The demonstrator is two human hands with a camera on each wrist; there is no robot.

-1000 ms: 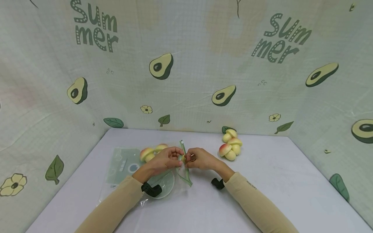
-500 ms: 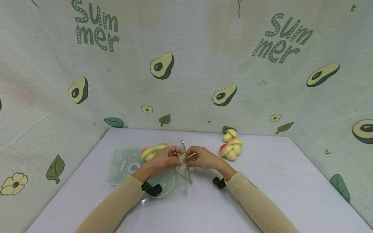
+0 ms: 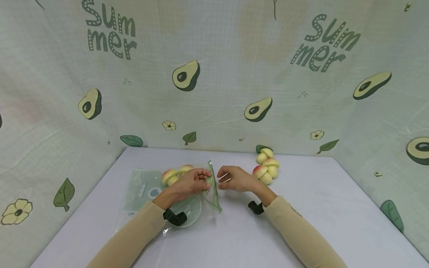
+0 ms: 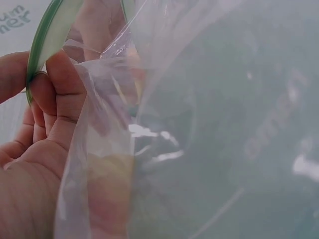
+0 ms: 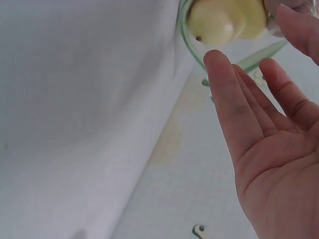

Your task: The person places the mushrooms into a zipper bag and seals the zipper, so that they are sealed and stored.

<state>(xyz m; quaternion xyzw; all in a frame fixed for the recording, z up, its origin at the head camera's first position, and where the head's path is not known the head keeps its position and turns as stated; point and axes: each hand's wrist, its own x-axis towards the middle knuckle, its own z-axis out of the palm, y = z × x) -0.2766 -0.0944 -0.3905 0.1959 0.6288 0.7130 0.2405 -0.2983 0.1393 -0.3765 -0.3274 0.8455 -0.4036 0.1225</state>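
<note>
The left hand [image 3: 189, 184] pinches the green-edged rim [image 3: 213, 186] of a clear zip bag; close up in the left wrist view, the fingers [image 4: 55, 94] grip the green strip [image 4: 42, 37]. Just right of the opening, the right hand [image 3: 238, 179] holds nothing, its fingers apart and slightly bent. In the right wrist view this hand [image 5: 269, 124] is beside the bag's rim [image 5: 187, 37], where a pale yellow rounded piece [image 5: 214, 22] shows within the opening. Yellow-and-red mushroom-shaped pieces [image 3: 169, 176] show behind the left hand, partly hidden by it.
More yellow mushroom-shaped pieces [image 3: 266, 175] are grouped at the back right of the white table [image 3: 285, 230]. A pale green printed sheet [image 3: 142, 191] and a round clear dish-like shape [image 3: 192, 214] lie at the left under clear plastic. Patterned cloth [image 3: 218, 93] hangs behind.
The right hand has moved off the bag's rim, a little to the right, and its fingers have spread. The left hand has kept its pinch on the bag.
</note>
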